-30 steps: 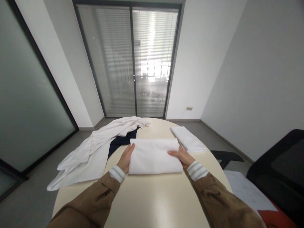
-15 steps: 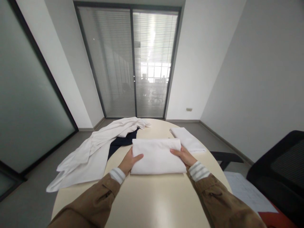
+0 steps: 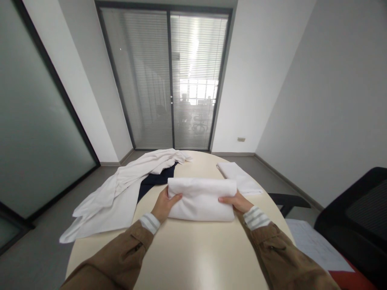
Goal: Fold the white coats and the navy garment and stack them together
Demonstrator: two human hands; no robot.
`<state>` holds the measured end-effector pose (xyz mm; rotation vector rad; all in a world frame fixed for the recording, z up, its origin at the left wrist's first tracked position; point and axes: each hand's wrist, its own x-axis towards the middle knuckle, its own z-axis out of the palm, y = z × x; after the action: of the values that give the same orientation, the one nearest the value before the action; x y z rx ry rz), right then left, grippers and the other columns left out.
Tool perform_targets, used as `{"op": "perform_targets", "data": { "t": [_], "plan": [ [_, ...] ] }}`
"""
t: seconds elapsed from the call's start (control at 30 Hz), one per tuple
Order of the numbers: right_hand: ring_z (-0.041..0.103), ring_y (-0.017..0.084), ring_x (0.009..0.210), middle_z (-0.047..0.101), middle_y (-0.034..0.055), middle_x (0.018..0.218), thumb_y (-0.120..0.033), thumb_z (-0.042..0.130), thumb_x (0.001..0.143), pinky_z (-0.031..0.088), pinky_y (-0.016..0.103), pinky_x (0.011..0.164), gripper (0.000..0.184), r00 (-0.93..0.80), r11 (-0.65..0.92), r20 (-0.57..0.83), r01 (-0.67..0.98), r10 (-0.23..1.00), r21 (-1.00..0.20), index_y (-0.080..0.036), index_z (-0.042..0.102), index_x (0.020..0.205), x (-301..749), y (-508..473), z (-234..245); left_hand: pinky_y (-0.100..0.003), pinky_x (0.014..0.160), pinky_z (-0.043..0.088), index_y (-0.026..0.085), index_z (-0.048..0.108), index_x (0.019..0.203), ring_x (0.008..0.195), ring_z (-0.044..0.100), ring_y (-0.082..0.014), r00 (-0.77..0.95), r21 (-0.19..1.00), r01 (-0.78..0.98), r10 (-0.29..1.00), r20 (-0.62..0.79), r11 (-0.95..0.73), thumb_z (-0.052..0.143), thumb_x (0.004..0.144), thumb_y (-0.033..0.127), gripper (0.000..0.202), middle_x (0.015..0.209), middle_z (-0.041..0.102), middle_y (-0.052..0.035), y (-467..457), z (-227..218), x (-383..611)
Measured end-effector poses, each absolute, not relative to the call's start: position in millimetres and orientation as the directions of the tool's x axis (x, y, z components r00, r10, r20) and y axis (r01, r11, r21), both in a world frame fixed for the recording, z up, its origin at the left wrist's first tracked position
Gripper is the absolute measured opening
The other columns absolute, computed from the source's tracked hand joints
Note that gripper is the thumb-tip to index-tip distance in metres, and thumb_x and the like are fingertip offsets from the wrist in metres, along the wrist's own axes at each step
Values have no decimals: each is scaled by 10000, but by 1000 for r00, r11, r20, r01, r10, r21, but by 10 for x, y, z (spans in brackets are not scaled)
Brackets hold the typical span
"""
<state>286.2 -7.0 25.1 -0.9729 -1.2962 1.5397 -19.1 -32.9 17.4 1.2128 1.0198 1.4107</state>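
Midway between the round table's (image 3: 184, 253) left and right edges, the left hand (image 3: 165, 203) and right hand (image 3: 237, 201) pinch the folded white cloth (image 3: 201, 206) by its sides, its far edge now bulging into a roll, so the fold seems not yet flat.

A cream table (image 3: 193, 253) with a curved edge bears a folded white cloth (image 3: 201, 206). Left of that cloth, rumpled white fabric (image 3: 117, 185) (one end overhangs the edge) partly covers navy fabric (image 3: 157, 178); beyond it, rightward, lies a white folded piece (image 3: 240, 177).
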Motion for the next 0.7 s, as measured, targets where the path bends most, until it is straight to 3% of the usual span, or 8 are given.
{"op": "perform_targets", "data": {
  "t": [0.17,0.27,0.37,0.5,0.7],
  "plan": [
    [684,317,1067,769,68,1040,-373,885,629,476,519,1040,508,-258,-64,-28,-134,966,-989,-217,716,1083,2852,-83,282,-456,1027,477,139,602,1264,1172,629,-335,22,968,-238,996,86,-79,799,739,512,674,1235,691,-165,-309,144,-157],
    [682,343,1078,779,84,997,-414,860,669,492,531,1025,486,-133,-16,4,-149,991,-989,-199,722,1082,2894,-60,342,-451,1041,459,170,525,1349,1218,600,-328,109,954,-298,992,56,-21,755,756,592,763,1337,626,-183,-285,83,-136],
    [669,347,1118,769,97,1064,-433,835,699,518,508,1021,486,60,62,51,-196,997,-979,-190,712,1101,2955,-7,383,-464,1055,429,196,449,1392,1205,607,-313,140,971,-238,990,31,3,733,749,648,836,1416,551,-200,-277,38,-137],
    [619,315,1220,701,92,1255,-407,815,720,521,442,1064,530,340,198,93,-289,936,-937,-196,662,1181,3020,106,401,-462,1071,391,217,443,1376,1186,616,-284,207,990,-136,977,54,-26,677,804,650,754,1405,552,-195,-313,39,-135],
    [556,262,1309,623,88,1372,-389,724,805,547,399,1040,491,469,337,144,-358,871,-871,-219,593,1246,3190,292,315,-465,1097,368,212,500,1346,1200,604,-277,266,997,-39,961,73,-65,580,877,641,641,1321,619,-174,-360,52,-114]
  ]
}}
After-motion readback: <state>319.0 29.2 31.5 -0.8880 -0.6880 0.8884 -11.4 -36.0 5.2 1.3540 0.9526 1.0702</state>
